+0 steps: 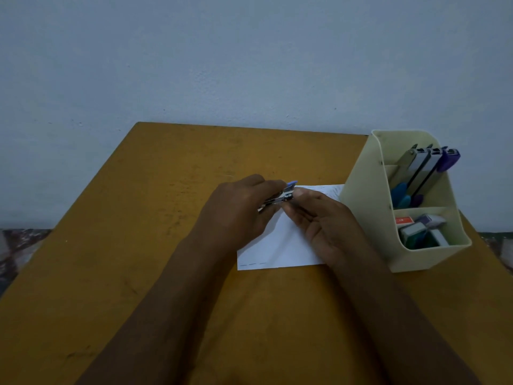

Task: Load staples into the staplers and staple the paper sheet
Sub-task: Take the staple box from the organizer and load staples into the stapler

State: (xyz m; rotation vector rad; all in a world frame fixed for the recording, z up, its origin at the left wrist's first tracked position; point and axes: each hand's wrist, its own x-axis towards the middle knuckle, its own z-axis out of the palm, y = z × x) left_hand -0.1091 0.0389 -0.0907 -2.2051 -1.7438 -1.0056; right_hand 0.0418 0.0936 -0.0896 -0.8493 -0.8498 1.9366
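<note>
The left hand [238, 209] grips the stapler [277, 197] above the paper [277, 245] while the right hand [324, 226] pinches its front end, seemingly feeding staples, and a skewed strip could jam or spill.

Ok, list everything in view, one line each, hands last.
table: one, mustard-brown, against the wall
wall: one, pale blue-grey, behind the table
paper sheet: one, white, flat on the table under the hands
organiser: one, cream, on the table to the right of the sheet
spare staplers: several, metal with purple and blue parts, upright in the organiser's rear compartment
small boxes: several, red, green and purple-white, in the front compartment
stapler: one, metal with a purple end, held above the sheet
left hand: grips the stapler
right hand: pinches the stapler's front end
</note>
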